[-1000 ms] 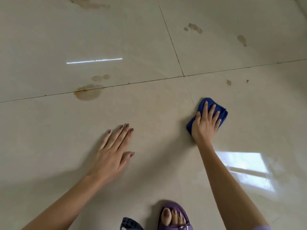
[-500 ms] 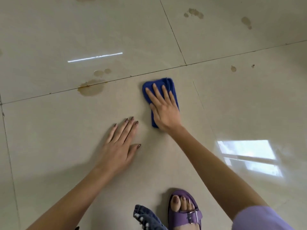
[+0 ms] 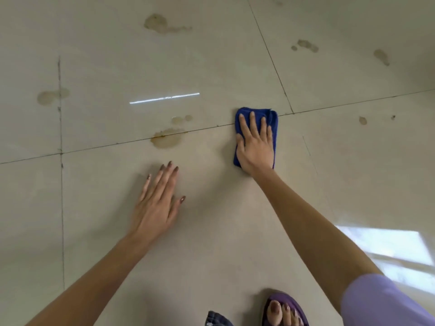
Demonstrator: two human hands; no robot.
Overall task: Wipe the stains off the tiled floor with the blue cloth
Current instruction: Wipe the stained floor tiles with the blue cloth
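Note:
My right hand (image 3: 255, 144) lies flat on the folded blue cloth (image 3: 273, 117), pressing it to the tiled floor (image 3: 235, 220) across a grout line. My left hand (image 3: 157, 203) rests flat on the tile with fingers together, holding nothing. A brown stain (image 3: 167, 138) sits on the grout line left of the cloth, with small spots (image 3: 181, 118) just above it. Other stains lie farther off: one at the top (image 3: 156, 23), one at the left (image 3: 49, 96), several at the upper right (image 3: 307, 45), and a small one to the right (image 3: 362, 120).
My foot in a purple sandal (image 3: 286, 309) stands at the bottom edge, next to a dark patterned fabric (image 3: 217, 320). A bright window reflection (image 3: 386, 250) shines on the floor at the lower right. A thin light streak (image 3: 164, 98) glints above the stains.
My right hand slid the blue cloth left from the right-hand tile, then forward onto the grout line. My left hand stayed flat in place. The view has tilted to show more floor.

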